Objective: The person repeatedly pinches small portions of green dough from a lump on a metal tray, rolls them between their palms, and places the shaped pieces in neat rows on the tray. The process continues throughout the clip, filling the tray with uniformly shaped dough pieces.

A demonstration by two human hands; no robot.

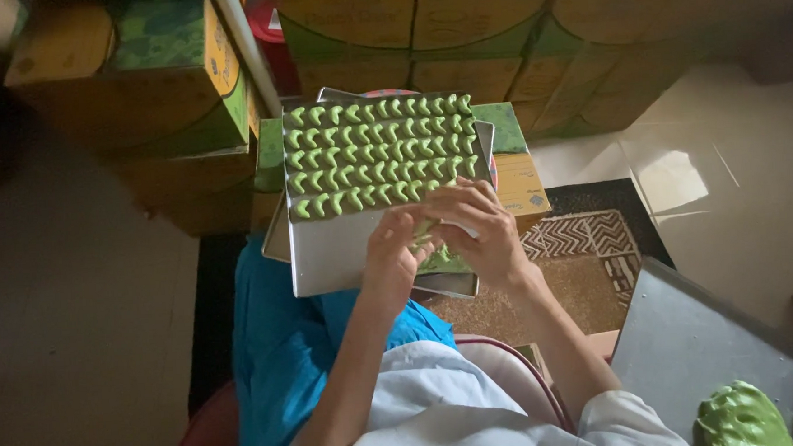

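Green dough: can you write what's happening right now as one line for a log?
left hand: shaping green dough | right hand: on same dough | metal tray: rows of green crescents | dough lump: lower right

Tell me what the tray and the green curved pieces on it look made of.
Tray: seemingly thin metal, dull silver-grey, with a flat sheen and folded rim. Green curved pieces: probably soft dough, matte and hand-shaped; both hands, left hand and right hand, pinch the same green stuff.

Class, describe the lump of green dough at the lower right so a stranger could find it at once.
Start at the metal tray with rows of small green crescents on the person's lap. Move right to the bare grey sheet on the floor. At its near corner sits the dough lump, one big bumpy mound, unshaped.
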